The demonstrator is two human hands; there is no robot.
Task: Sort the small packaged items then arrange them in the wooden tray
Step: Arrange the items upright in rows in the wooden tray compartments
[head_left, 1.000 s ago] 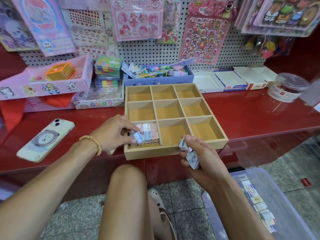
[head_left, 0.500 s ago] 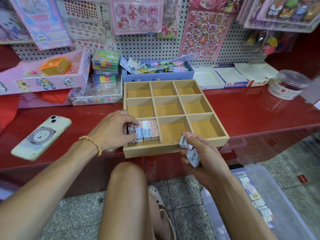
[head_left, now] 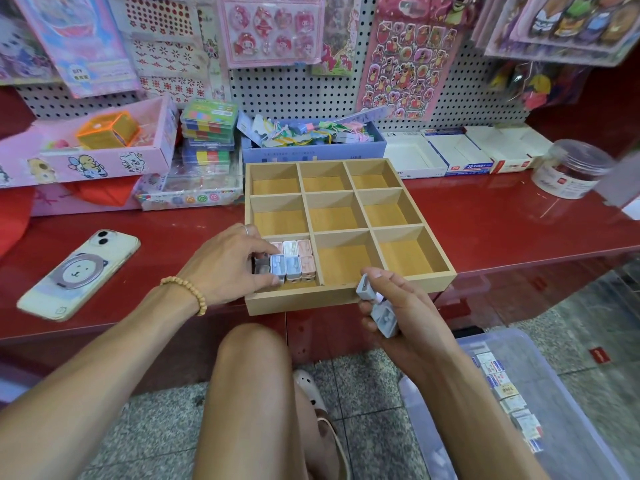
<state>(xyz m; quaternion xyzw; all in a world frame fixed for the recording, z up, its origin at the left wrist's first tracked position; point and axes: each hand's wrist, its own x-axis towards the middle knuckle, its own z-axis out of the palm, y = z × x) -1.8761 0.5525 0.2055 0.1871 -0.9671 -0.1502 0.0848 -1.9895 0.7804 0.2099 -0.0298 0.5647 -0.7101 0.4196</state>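
Red shelving (head_left: 485,223) under a pegboard of sticker sheets (head_left: 405,60) carries the wooden tray (head_left: 349,299), a grid of nine compartments overhanging the front edge. Small packaged items (head_left: 294,259) in pink, white and blue stand packed in the near-left compartment. The left hand (head_left: 227,265) reaches in there, fingertips and thumb pinching a dark item at the row's left end. The right hand (head_left: 398,313), just in front of the tray, curls around two grey-blue packaged items (head_left: 382,318). A phone (head_left: 81,273) lies well to the left.
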